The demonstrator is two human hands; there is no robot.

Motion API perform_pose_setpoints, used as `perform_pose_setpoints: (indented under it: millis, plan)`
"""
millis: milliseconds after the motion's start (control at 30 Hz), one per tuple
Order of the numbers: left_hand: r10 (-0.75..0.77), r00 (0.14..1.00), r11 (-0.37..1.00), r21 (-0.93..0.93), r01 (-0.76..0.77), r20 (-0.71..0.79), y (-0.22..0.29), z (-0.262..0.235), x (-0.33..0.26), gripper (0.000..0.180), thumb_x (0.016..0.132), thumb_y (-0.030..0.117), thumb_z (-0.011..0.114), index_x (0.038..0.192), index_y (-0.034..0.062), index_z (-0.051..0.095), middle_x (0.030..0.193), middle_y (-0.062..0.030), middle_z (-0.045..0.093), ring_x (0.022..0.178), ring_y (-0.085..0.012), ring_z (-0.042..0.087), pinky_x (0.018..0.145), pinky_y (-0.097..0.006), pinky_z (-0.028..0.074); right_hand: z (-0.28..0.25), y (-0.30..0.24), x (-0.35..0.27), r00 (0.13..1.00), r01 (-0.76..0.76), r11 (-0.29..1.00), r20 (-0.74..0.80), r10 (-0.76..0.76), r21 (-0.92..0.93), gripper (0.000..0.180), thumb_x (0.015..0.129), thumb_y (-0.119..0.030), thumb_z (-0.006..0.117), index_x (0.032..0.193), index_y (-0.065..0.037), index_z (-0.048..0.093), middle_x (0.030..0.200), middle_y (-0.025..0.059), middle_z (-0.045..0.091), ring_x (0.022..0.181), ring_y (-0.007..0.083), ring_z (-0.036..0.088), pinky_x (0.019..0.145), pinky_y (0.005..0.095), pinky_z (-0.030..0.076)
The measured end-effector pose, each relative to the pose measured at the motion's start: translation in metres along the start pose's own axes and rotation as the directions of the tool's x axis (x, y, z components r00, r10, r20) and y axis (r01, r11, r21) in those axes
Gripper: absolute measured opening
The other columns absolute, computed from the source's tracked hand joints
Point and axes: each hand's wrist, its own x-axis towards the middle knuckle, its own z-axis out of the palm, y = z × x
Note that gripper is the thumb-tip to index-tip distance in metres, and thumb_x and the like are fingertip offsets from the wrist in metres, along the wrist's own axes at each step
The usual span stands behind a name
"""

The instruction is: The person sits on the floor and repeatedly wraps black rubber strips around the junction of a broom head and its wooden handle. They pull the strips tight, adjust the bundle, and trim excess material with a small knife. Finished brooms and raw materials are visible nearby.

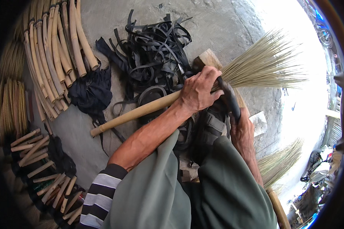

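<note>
A broom with a bamboo handle (141,112) and pale stiff bristles (265,63) lies slanted across in front of me, its bristles fanning to the upper right. My left hand (200,88) is closed round its neck, where handle and bristles meet. From that neck a thick black strip (230,97), rubber-like, runs down to my right hand (242,128), whose fingers are closed on its lower end. Under the neck a wooden block (210,59) shows in part. Beyond my left forearm sits a tangled heap of black strips (156,53).
Several bamboo-handled brooms (51,49) lie at upper left, beside a black cloth (91,91). Bundled yellowish stalks (10,110) and short bamboo handle ends (46,168) line the left side. Another broom (283,160) lies by my right knee. Bright clutter (321,171) stands at far right.
</note>
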Motion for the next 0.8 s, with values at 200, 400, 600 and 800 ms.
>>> perform_pose_setpoints:
  millis: [200,400,600,800]
  plan:
    - [-0.050,0.997,0.976,0.209,0.062,-0.059,-0.001,-0.026,-0.025,0.082,0.083,0.020,0.098,0.153,0.0075,0.057,0.139,-0.0214,0.067,0.122,-0.0461,0.074,0.099,-0.053,0.063,-0.004,0.046,-0.038,0.977,-0.179,0.972,0.147,0.157,0.153,0.028,0.110,-0.025,0.070,0.118,0.000,0.062,0.089,0.0285,0.071,0.085,0.0504,0.072,0.075,0.0560,0.053]
    - [-0.226,0.961,0.972,-0.034,0.235,0.161,-0.007,-0.037,-0.035,0.068,0.089,0.027,0.095,0.146,0.0028,0.066,0.127,-0.0220,0.077,0.114,-0.0435,0.078,0.097,-0.050,0.064,0.025,0.102,-0.126,0.904,-0.405,0.904,0.209,0.374,0.136,0.038,0.109,-0.034,0.070,0.117,0.003,0.065,0.089,0.0293,0.073,0.087,0.0498,0.074,0.077,0.0575,0.054]
    - [-0.372,0.918,0.925,0.131,0.356,0.135,-0.007,-0.043,-0.034,0.067,0.105,0.057,0.076,0.143,0.0020,0.071,0.106,-0.0206,0.083,0.099,-0.0323,0.083,0.090,-0.045,0.063,0.069,0.159,-0.167,0.794,-0.575,0.812,0.308,0.524,0.101,0.045,0.109,-0.040,0.069,0.118,0.004,0.067,0.090,0.0307,0.075,0.088,0.0508,0.075,0.077,0.0585,0.055]
    - [-0.498,0.830,0.811,-0.203,0.548,0.251,-0.025,-0.050,-0.024,0.070,0.116,0.065,0.054,0.140,0.0013,0.073,0.081,-0.0148,0.076,0.077,-0.0280,0.081,0.071,-0.040,0.062,0.066,0.176,-0.172,0.863,-0.371,0.917,0.310,0.399,-0.146,0.055,0.109,-0.049,0.068,0.116,0.005,0.069,0.091,0.0335,0.075,0.089,0.0533,0.076,0.078,0.0607,0.057]
